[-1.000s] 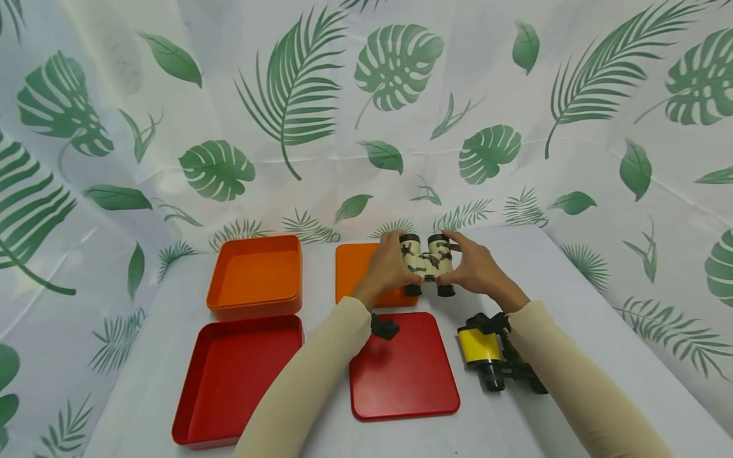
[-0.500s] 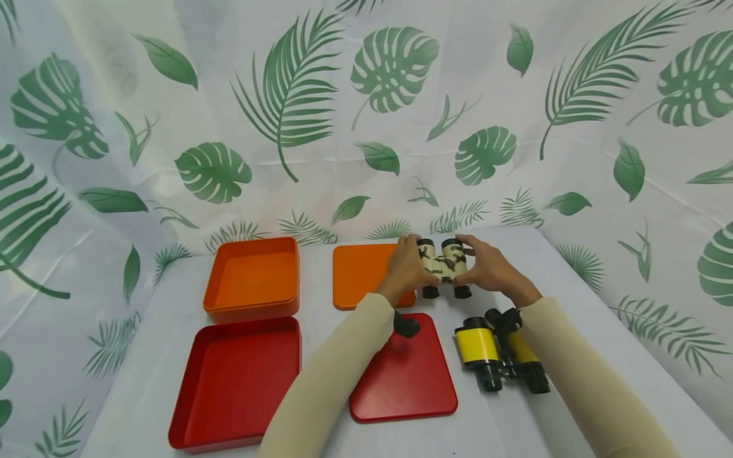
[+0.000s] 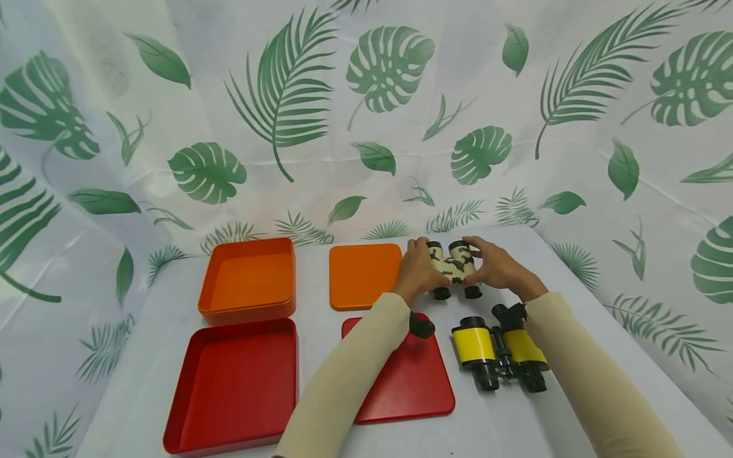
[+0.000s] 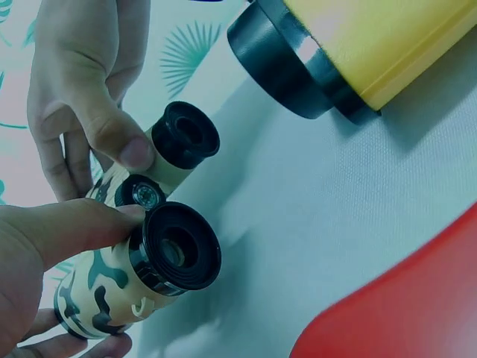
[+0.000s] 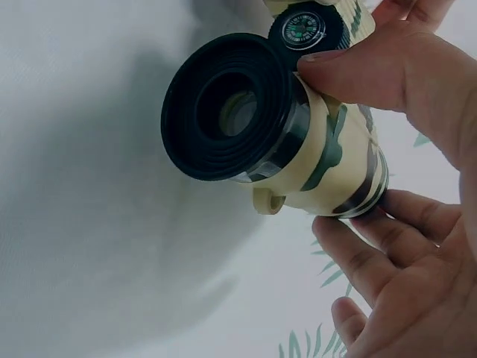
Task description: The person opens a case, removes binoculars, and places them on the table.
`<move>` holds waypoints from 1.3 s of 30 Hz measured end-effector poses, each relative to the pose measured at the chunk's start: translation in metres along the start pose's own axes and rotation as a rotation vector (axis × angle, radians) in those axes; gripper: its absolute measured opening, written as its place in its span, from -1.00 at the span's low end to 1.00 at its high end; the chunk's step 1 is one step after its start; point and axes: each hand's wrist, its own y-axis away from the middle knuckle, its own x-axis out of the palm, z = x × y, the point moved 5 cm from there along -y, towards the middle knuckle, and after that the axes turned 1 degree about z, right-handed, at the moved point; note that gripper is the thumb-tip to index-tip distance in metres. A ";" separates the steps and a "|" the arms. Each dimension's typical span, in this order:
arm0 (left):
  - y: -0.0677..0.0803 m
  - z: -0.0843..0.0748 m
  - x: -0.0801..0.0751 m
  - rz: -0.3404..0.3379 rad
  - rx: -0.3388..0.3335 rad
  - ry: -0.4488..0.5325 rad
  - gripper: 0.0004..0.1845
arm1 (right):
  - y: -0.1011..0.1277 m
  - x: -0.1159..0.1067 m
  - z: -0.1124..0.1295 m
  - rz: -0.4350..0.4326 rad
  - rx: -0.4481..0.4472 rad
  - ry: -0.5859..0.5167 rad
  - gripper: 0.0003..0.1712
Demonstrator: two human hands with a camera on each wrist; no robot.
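Camouflage binoculars (image 3: 450,270) are gripped from both sides at the back right of the table. My left hand (image 3: 418,270) holds the left barrel, its thumb near the central compass knob (image 4: 141,194). On the other barrel, my right hand (image 3: 501,267) has its thumb (image 5: 358,71) on top by the knob, with fingertips under the far end. The black eyecups (image 4: 179,246) face toward me. Below my right wrist lie larger yellow and black binoculars (image 3: 474,343).
An orange square lid (image 3: 364,277) lies left of my hands, a red lid (image 3: 412,388) partly under my left forearm. Farther left stand an orange box (image 3: 249,273) and a red box (image 3: 237,381), both open-topped. A leaf-print cloth (image 3: 321,210) rises behind the table.
Both hands have carried the camouflage binoculars to the right, off the orange lid's edge. More of the orange lid and the yellow binoculars now shows.
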 end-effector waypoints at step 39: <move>0.022 0.003 -0.022 0.035 0.134 -0.421 -0.01 | 0.002 0.013 0.029 -0.054 -0.036 0.289 0.15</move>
